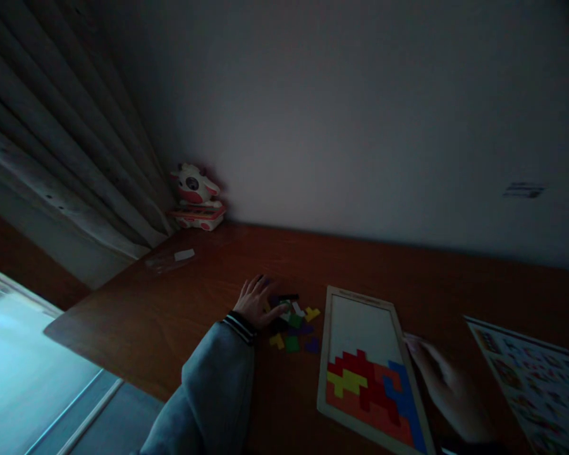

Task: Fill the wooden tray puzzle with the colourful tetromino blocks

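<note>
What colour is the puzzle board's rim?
The rim is pale tan, in the head view.

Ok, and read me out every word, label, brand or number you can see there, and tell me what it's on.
No text here is readable.
Puzzle board: small print on its far rim, too blurred.
Picture sheet: any wording too small and dark.
White label: nothing legible.
Dark marks on the wall: can't tell whether they're writing.
</note>
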Demonstrator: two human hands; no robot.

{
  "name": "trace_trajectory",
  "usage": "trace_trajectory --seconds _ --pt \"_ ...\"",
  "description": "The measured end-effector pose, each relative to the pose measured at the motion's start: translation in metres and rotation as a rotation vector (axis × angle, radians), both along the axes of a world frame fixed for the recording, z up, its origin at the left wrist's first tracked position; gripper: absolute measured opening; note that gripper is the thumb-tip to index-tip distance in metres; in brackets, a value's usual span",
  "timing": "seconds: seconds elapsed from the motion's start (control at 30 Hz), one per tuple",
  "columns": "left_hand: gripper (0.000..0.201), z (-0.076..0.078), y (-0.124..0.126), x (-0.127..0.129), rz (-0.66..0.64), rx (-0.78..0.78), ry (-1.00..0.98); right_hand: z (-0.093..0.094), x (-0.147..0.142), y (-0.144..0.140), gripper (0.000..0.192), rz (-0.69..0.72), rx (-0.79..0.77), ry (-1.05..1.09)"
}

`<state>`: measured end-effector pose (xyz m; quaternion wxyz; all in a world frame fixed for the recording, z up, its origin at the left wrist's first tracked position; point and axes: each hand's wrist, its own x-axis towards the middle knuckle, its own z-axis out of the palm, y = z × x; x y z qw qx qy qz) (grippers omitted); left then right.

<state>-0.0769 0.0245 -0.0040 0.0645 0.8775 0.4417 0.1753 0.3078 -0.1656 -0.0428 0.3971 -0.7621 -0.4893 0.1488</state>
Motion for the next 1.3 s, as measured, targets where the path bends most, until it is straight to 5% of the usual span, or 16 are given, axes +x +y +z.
trace_trajectory --seconds 0.27,0.5,0.77,1.3 --pt "0.065 -0.011 -0.003 -0.007 -0.257 -0.059 -0.110 -0.001 -0.004 0.001 0.042 0.124 0.110 -0.250" --pt "0.051 -0.007 -0.017 -0.024 -0.322 -0.008 -0.188 -0.010 -0.007 0.016 0.039 0.201 0.117 -0.541" --pt "0.040 -0.017 -0.029 -0.033 -0.432 0.089 -0.246 -0.009 0.001 0.025 0.036 0.312 0.138 -0.328" --pt "0.028 -0.021 -0.022 -0.029 -0.355 0.126 -0.194 -0.008 0.003 0.021 0.041 0.273 0.129 -0.169"
